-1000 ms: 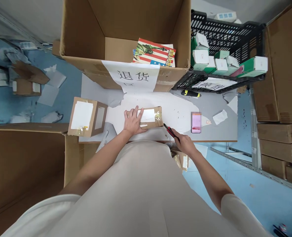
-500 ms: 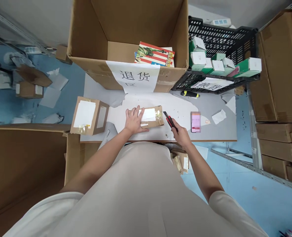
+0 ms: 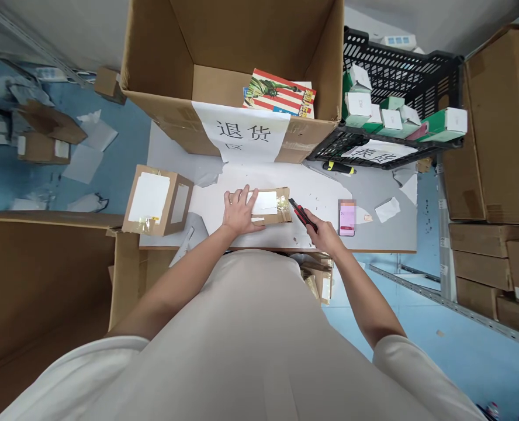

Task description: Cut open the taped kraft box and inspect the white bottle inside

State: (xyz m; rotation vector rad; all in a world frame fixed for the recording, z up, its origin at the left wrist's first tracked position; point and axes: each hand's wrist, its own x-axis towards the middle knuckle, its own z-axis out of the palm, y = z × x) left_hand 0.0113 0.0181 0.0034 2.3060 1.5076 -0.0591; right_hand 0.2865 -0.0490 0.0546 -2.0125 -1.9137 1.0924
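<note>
- Two hands work at the near edge of the desk [image 3: 373, 231]. The right hand [image 3: 325, 235] is closed around a red-and-black utility knife [image 3: 302, 214], wrist low, blade tip pointing up-left and just beside the right end of a small taped parcel [image 3: 269, 206].
- The left hand [image 3: 238, 211] lies flat on the left half of this parcel, fingers spread, forearm coming in from the lower left.
- Risk, as I judge: if the blade slips along the shiny tape, it can run toward the left fingers, or cut too deep into the contents.
- A phone [image 3: 346, 217] lies right of the knife; a bigger labelled carton [image 3: 156, 200] sits at the left edge.
- Farther stands a large open carton [image 3: 237, 70] with a paper sign [image 3: 242, 135], and a black crate [image 3: 400, 76].
</note>
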